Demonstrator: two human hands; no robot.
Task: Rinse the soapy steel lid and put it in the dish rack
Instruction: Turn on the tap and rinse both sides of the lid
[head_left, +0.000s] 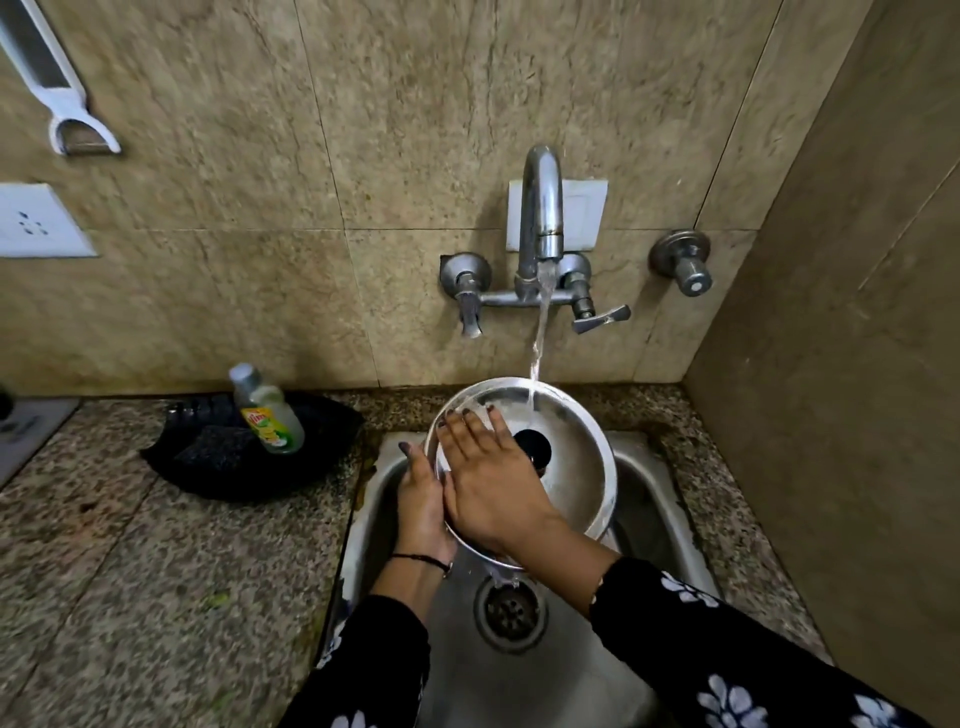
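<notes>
Steel, round and glossy, the lid (563, 457) with its black knob (534, 446) tilts over the steel sink (670, 525) under the tap's (541, 218) stream, the left hand (422, 512) gripping its left rim from beneath, the right hand (491, 483) pressed flat, fingers spread, on its wet face.

The right hand (488, 480) covered the steel lid's (566, 457) left half, and the left hand's (423, 506) fingers (406, 451) mostly hid behind its rim (only one tip showed). Both sleeves (727, 660) were cut off by the bottom edge.
</notes>
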